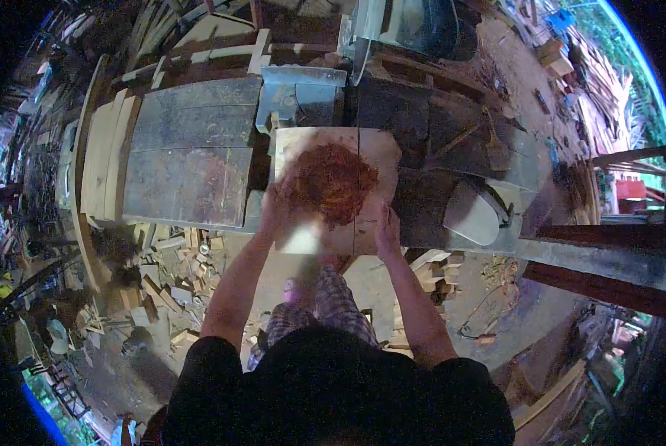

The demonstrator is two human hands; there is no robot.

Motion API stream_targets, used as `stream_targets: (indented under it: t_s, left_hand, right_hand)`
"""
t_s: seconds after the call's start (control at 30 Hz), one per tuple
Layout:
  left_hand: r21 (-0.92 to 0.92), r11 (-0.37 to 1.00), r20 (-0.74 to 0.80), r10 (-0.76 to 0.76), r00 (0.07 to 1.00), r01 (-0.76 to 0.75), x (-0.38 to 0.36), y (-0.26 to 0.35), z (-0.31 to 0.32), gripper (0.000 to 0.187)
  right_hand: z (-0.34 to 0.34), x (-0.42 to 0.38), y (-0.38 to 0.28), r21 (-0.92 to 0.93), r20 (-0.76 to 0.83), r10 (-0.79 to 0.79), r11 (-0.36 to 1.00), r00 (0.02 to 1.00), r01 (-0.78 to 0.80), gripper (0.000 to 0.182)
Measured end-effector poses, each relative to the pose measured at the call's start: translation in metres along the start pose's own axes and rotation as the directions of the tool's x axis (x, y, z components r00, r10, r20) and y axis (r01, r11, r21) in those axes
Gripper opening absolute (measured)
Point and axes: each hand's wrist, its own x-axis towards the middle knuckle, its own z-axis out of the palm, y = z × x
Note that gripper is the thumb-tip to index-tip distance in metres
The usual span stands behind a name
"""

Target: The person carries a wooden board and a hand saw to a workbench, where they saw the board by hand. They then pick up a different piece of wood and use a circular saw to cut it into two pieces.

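Note:
A pale, squarish wooden board (pixel 377 149) with a dark reddish-brown rounded patch (pixel 333 182) in its middle lies between my two hands over the bench. A seam runs down the board right of centre. My left hand (pixel 277 208) grips its left edge; the fingers are partly dim and blurred. On the opposite edge, my right hand (pixel 387 232) is closed round the side near the lower corner, fingers along the edge. A bright spot of light falls on the board's lower left. Just beyond its far edge stands a blue-grey metal machine part (pixel 303 97).
The worn bench top (pixel 188 156) extends left, with light planks (pixel 106 160) at its end. On the darker right-hand surface (pixel 422 201) lie a brush-like tool (pixel 496 151) and a pale rounded piece (pixel 473 217). Wood offcuts (pixel 165 293) litter the floor; a beam (pixel 600 260) projects from the right.

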Motion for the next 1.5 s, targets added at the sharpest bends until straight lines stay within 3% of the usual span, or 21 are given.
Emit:
stream_targets:
  t_s: [0.03, 0.07, 0.1, 0.17, 0.23, 0.27, 0.33, 0.37, 0.53, 0.57, 0.6, 0.7, 0.73, 0.8, 0.83, 0.87, 0.97, 1.13, 1.27, 1.33, 1.5]
  left_hand:
    - [0.0, 1.0, 0.003, -0.007, 1.0, 0.007, -0.006, 0.01, -0.002, 0.05]
    - [0.395, 0.912, -0.002, 0.117, 0.993, -0.107, -0.02, 0.022, -0.003, 0.058]
    - [0.724, 0.664, 0.043, 0.23, 0.972, -0.189, -0.034, 0.033, -0.002, 0.066]
    - [0.606, 0.793, 0.004, 0.062, 0.998, -0.051, -0.064, 0.061, -0.002, 0.052]
    - [0.058, 0.971, -0.208, -0.216, 0.954, 0.232, -0.086, 0.138, -0.037, 0.038]
    - [-0.543, 0.618, -0.146, -0.736, 0.661, 0.569, -0.093, 0.116, -0.02, 0.043]
    - [-0.448, 0.739, -0.29, -0.653, 0.7, 0.503, -0.117, 0.111, -0.038, 0.045]
    - [-0.328, 0.835, -0.415, -0.547, 0.727, 0.441, -0.131, 0.108, -0.047, 0.046]
    - [-0.69, 0.616, -0.316, -0.729, 0.607, 0.38, -0.197, 0.146, -0.111, 0.045]
    - [-0.751, 0.558, -0.27, -0.746, 0.609, 0.351, -0.215, 0.146, -0.12, 0.044]
    - [-0.623, 0.681, -0.383, -0.695, 0.609, 0.385, -0.229, 0.132, -0.122, 0.045]
    - [-0.647, 0.759, -0.615, -0.576, 0.538, 0.074, -0.269, 0.106, -0.119, 0.05]
    - [-0.646, 0.761, -0.634, -0.578, 0.513, 0.06, -0.283, 0.104, -0.125, 0.05]
    - [-0.599, 0.736, -0.599, -0.673, 0.434, 0.315, -0.311, 0.104, -0.132, 0.054]
    - [-0.608, 0.729, -0.602, -0.682, 0.415, 0.315, -0.317, 0.107, -0.133, 0.054]
    - [-0.616, 0.707, -0.61, -0.707, 0.358, 0.348, -0.322, 0.11, -0.133, 0.056]
    - [-0.644, 0.635, -0.624, -0.759, 0.188, 0.425, -0.318, 0.141, -0.141, 0.061]
    - [-0.665, 0.591, -0.562, -0.799, 0.215, 0.456, -0.318, 0.1, -0.146, 0.061]
    - [-0.73, 0.602, -0.576, -0.797, 0.182, 0.324, -0.294, 0.071, -0.145, 0.059]
    - [-0.766, 0.635, -0.62, -0.77, 0.15, 0.094, -0.269, 0.072, -0.148, 0.058]
    - [-0.861, 0.502, -0.507, -0.861, 0.051, -0.081, -0.217, 0.076, -0.162, 0.06]
  right_hand:
    - [0.0, -0.006, -0.007, -0.002, 0.002, 0.007, 1.0, 1.0, -0.007, 0.051]
    - [0.0, -0.016, -0.014, 0.024, -0.021, 0.04, 0.999, 0.999, -0.04, 0.053]
    - [0.0, -0.024, -0.018, 0.049, -0.042, 0.073, 0.996, 0.996, -0.071, 0.055]
    - [-0.004, -0.035, -0.009, -0.119, -0.03, 0.049, 0.992, 0.998, -0.052, 0.056]
    - [-0.002, -0.048, -0.006, -0.286, -0.013, 0.021, 0.958, 1.0, -0.024, 0.058]
    - [0.004, -0.059, -0.007, -0.343, -0.035, 0.016, 0.939, 0.999, -0.027, 0.059]
    - [0.012, -0.073, -0.004, -0.403, -0.042, -0.005, 0.915, 0.999, -0.012, 0.06]
    - [0.017, -0.076, 0.003, -0.42, 0.038, -0.12, 0.899, 0.992, 0.125, 0.061]
    - [0.078, -0.082, 0.001, -0.391, 0.11, -0.54, 0.748, 0.834, 0.536, 0.061]
    - [0.095, -0.091, -0.034, -0.333, 0.067, -0.438, 0.837, 0.896, 0.434, 0.059]
    - [0.109, -0.098, -0.055, -0.27, 0.037, -0.324, 0.908, 0.945, 0.321, 0.058]
    - [0.148, -0.127, -0.06, -0.201, 0.121, -0.149, 0.965, 0.981, 0.171, 0.067]
    - [0.16, -0.131, -0.055, -0.323, 0.149, -0.076, 0.939, 0.986, 0.121, 0.079]
    - [0.188, -0.144, -0.043, -0.351, 0.176, -0.17, 0.91, 0.97, 0.223, 0.079]
    - [0.198, -0.146, -0.04, -0.366, 0.174, -0.252, 0.881, 0.952, 0.3, 0.079]
    - [0.201, -0.145, -0.04, -0.393, 0.303, -0.206, 0.863, 0.931, 0.318, 0.081]
    - [0.228, -0.126, -0.026, -0.532, 0.31, -0.107, 0.804, 0.945, 0.265, 0.083]
    - [0.248, -0.14, -0.067, -0.573, 0.384, -0.2, 0.714, 0.901, 0.403, 0.083]
    - [0.278, -0.119, -0.084, -0.5, 0.376, -0.323, 0.719, 0.869, 0.483, 0.081]
    - [0.294, -0.111, -0.113, -0.446, 0.406, -0.376, 0.714, 0.833, 0.54, 0.082]
    - [0.354, -0.079, -0.155, -0.461, 0.476, -0.464, 0.592, 0.747, 0.661, 0.073]
